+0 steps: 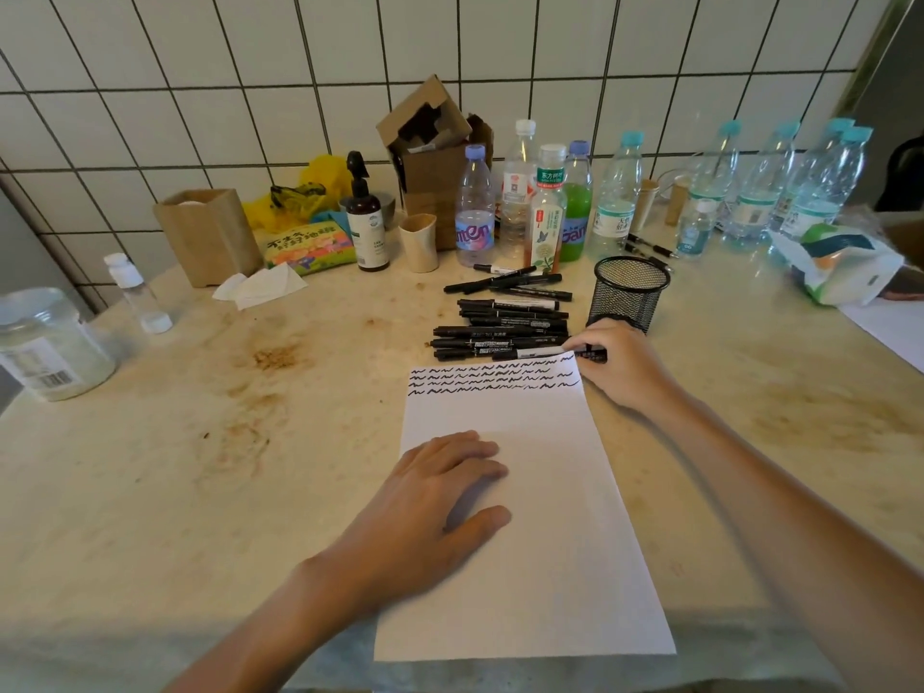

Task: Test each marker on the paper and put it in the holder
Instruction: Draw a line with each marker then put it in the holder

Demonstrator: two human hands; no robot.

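Observation:
A white sheet of paper lies on the counter, with several rows of black squiggles along its top edge. My left hand rests flat on the sheet, fingers straight. Just beyond the paper's top edge lies a pile of several black markers. My right hand sits at the paper's top right corner, its fingers curled round the end of the nearest marker, which still lies in the pile. A black mesh holder stands upright right behind that hand; I see nothing inside it.
Several water and drink bottles line the tiled wall behind the markers, with a cardboard box, a paper cup and a pump bottle. A plastic jar stands at far left, a white bag at far right.

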